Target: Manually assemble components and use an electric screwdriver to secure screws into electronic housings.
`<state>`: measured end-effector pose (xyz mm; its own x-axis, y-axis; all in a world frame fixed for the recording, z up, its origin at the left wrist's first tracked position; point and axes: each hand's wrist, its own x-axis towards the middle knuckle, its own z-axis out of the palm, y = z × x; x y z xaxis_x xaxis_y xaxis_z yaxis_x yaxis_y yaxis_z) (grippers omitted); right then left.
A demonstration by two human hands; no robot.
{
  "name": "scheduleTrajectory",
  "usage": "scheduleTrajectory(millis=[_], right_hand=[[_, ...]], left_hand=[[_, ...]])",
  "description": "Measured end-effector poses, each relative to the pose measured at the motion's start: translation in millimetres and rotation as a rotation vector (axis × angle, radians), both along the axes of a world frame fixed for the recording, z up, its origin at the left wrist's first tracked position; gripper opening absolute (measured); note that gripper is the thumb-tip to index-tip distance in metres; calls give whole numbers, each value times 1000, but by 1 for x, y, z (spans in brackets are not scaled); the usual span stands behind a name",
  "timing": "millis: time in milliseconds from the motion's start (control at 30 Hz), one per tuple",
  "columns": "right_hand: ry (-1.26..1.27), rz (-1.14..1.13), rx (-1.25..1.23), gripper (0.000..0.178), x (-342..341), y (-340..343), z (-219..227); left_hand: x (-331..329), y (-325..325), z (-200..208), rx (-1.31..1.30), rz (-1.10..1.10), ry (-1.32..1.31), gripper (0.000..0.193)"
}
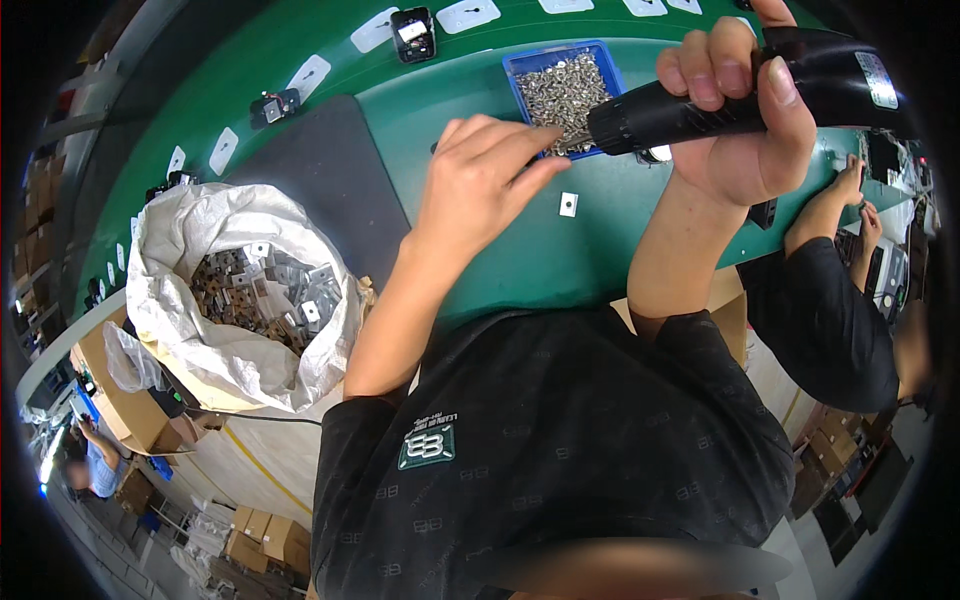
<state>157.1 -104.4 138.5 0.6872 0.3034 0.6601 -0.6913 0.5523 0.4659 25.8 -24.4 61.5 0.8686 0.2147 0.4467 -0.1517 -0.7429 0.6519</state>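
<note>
My right hand (745, 110) is wrapped around a black electric screwdriver (670, 112), held level with its nose toward the left. My left hand (478, 180) is closed in a pinch, thumb and index finger beside the driver's tip. Whatever sits between those fingertips is too small to make out. Just behind them, a blue bin (513, 72) holds a heap of small silvery screws (565, 95). On the green bench below the bin lies a small square metal plate (568, 204) with a dark center hole.
Left of my forearm stands a white woven sack (160, 260) of small metal plates (285, 300). A dark grey mat (320, 170) lies behind it. Black devices (413, 35) and white cards (468, 14) line the green belt. A co-worker (820, 310) is at the right.
</note>
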Motion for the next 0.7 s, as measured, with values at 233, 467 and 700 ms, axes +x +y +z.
scheduleTrajectory(millis=[233,467,700], right_hand=[[-366,-737,-1334,52,-19,-45,19],[-346,-706,-1330,53,-28,-41,20],[-787,-503,-752,51,9,-41,-3]], left_hand=[[-7,-12,-5,-95,52,-110,10],[-12,-9,-8,-167,65,-132,11],[-20,-11,-12,-449,-44,-92,12]])
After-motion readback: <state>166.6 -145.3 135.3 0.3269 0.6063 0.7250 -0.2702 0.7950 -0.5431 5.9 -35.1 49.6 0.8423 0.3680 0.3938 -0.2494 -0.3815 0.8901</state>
